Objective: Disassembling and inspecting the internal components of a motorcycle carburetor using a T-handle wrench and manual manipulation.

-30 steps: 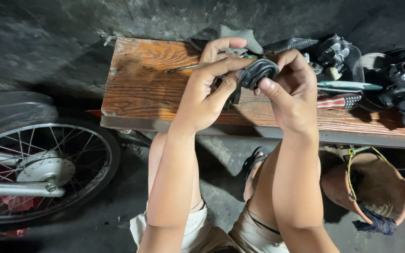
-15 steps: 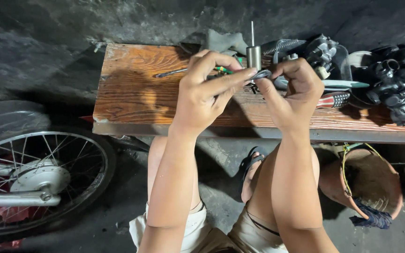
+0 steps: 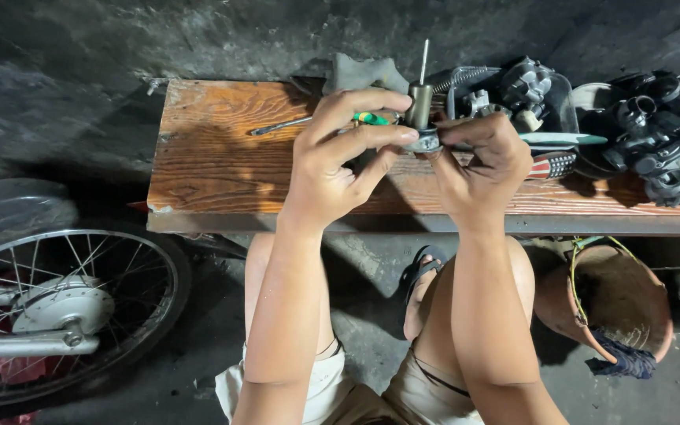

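The left hand [image 3: 332, 169] was curled, its thumb and fingers pinched on the left edge of a small metal part [image 3: 423, 140], a round disc with a short cylinder and a thin pin standing up from it. The right hand [image 3: 482, 169] was closed round the same part from the right, fingers folded over its rim. The part was held between the two hands, upright, above the middle of the counter [image 3: 214, 165] and not resting on it.

Just behind the left fingers lay a screwdriver [image 3: 308, 122] with a green and yellow handle, its shaft pointing left across the wooden top. At the far edge, behind the hands, lay a grey rag [image 3: 360, 72]. To the right of the part sat a coiled spring [image 3: 458, 77] and a cluster of dark engine parts [image 3: 525, 86], with a flat tool with a striped handle [image 3: 552, 164] nearer the right hand. At the far right of the counter a heap of black parts [image 3: 663, 134] was piled.

Below the counter, near the person's knees, a foot in a sandal [image 3: 423, 287] rested on the concrete floor [image 3: 364, 315]. To the right stood a brown basket [image 3: 619, 299] with a blue cloth [image 3: 623, 364] hanging from its near rim. At the near left a spoked wheel [image 3: 64, 307] with a silver hub stood beside the counter
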